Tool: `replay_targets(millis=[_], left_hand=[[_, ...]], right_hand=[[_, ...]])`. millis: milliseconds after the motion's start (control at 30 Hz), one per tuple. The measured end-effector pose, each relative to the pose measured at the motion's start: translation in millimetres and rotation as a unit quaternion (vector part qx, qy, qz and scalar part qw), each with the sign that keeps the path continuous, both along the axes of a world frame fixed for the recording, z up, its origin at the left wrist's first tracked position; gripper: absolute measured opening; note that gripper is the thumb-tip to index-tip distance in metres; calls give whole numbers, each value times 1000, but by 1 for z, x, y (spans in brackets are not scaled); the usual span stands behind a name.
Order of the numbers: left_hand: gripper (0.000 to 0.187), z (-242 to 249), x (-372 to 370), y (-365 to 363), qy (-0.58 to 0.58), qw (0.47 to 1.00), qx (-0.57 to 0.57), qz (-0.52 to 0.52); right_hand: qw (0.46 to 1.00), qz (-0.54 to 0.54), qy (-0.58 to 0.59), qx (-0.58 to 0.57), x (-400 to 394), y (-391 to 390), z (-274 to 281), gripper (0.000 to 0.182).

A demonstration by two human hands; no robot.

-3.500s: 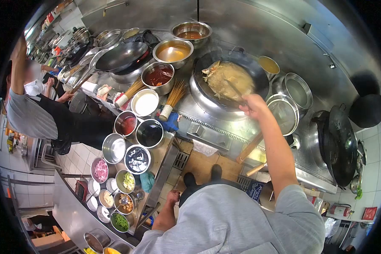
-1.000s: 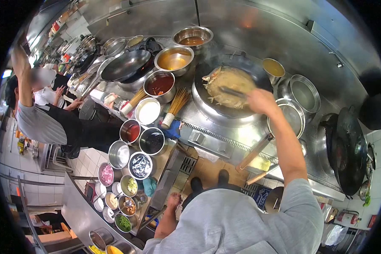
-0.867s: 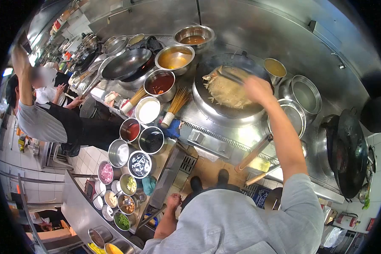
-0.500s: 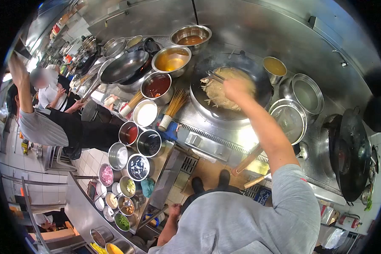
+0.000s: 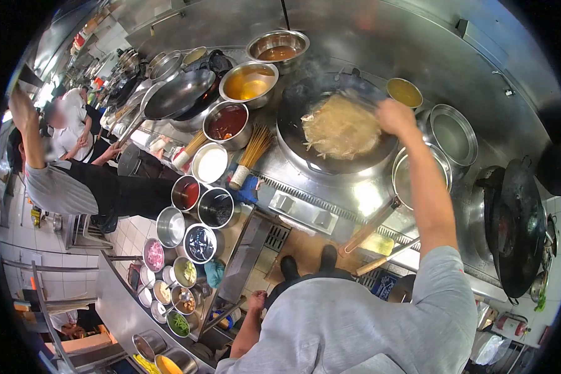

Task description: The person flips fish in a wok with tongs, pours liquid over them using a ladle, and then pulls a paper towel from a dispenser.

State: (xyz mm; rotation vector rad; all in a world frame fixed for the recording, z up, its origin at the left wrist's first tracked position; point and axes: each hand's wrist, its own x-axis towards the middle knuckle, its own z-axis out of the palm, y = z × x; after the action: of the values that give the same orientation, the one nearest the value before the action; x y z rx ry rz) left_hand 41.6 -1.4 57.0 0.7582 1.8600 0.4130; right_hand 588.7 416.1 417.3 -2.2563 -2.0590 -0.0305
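Observation:
My right hand [image 5: 397, 117] is closed at the right side of a large black wok [image 5: 293, 134]. From it reaches a pair of metal tongs [image 5: 363, 100], smeared by motion, over a pale tangled mass of noodle-like food [image 5: 340, 128]. Steam rises off the far side of the wok. Low beside my body, near the prep counter, my left hand [image 5: 257, 302] has its fingers curled in; what they hold, if anything, is hidden.
Left of the wok stand bowls of broth [image 5: 250, 82] and red sauce [image 5: 226, 121], with a bamboo brush [image 5: 254, 148]. A long-handled strainer [image 5: 422, 177] lies to the right. Pots of ingredients [image 5: 154, 252] line the prep counter. Another person [image 5: 62, 187] stands left, holding a wok [image 5: 179, 95].
My right hand has swept right across the wok with the tongs, from above the food to the wok's right side. My left hand stays low beside my body.

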Motion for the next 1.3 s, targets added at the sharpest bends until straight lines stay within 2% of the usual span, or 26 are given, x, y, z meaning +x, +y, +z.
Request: replay_targets(millis=[133, 267, 367, 433, 567, 633, 733, 833, 933, 1000, 1067, 1133, 1167, 1233, 1267, 1300], left_hand=[[17, 7, -4, 7, 2, 998, -49, 28], [16, 20, -6, 9, 9, 999, -35, 8], [17, 6, -14, 3, -28, 999, -26, 35], [17, 14, -12, 4, -31, 998, -48, 40], [20, 23, -11, 11, 17, 998, -38, -41], [21, 20, -10, 16, 40, 995, -70, -62], [25, -59, -42, -1, -55, 997, -49, -35], [28, -17, -20, 8, 97, 984, -82, -126], [31, -21, -22, 12, 84, 984, -69, -139], [31, -24, -25, 13, 66, 981, -12, -182], [30, -43, -34, 15, 60, 973, 24, -221], [29, -88, -47, 18, 67, 963, 40, -257], [29, -90, -50, 25, 103, 924, 63, -363], [29, -88, -55, 46, 173, 806, 110, -555], [29, -85, -55, 53, 86, 889, 44, -448], [29, -79, -53, 58, -4, 944, -24, -328]], right_hand=[[998, -24, 32, -49, 65, -2, -5, 26], [996, 4, 47, -76, 100, 13, -40, 26], [994, 67, 71, -57, 99, 20, -55, 26], [996, 46, 61, -56, 83, 15, -50, 27], [996, 6, 58, -61, 55, -1, -18, 32], [996, 19, 82, 15, 65, 0, -25, 31], [990, 2, 125, 62, 77, -1, -19, 29], [987, -35, 157, 29, 83, -15, -5, 28], [983, -77, 169, 11, 76, -48, 12, 28], [978, -101, 182, 21, 70, -74, 13, 28], [970, -122, 205, 39, 66, -96, 1, 28], [976, -123, 177, 42, 50, -115, -2, 26], [978, -125, 163, 43, 41, -121, -2, 24], [983, -133, 123, -24, 15, -122, -2, 26], [983, -137, 103, -58, 7, -122, -3, 26], [985, -135, 90, -58, 7, -115, -20, 25]])
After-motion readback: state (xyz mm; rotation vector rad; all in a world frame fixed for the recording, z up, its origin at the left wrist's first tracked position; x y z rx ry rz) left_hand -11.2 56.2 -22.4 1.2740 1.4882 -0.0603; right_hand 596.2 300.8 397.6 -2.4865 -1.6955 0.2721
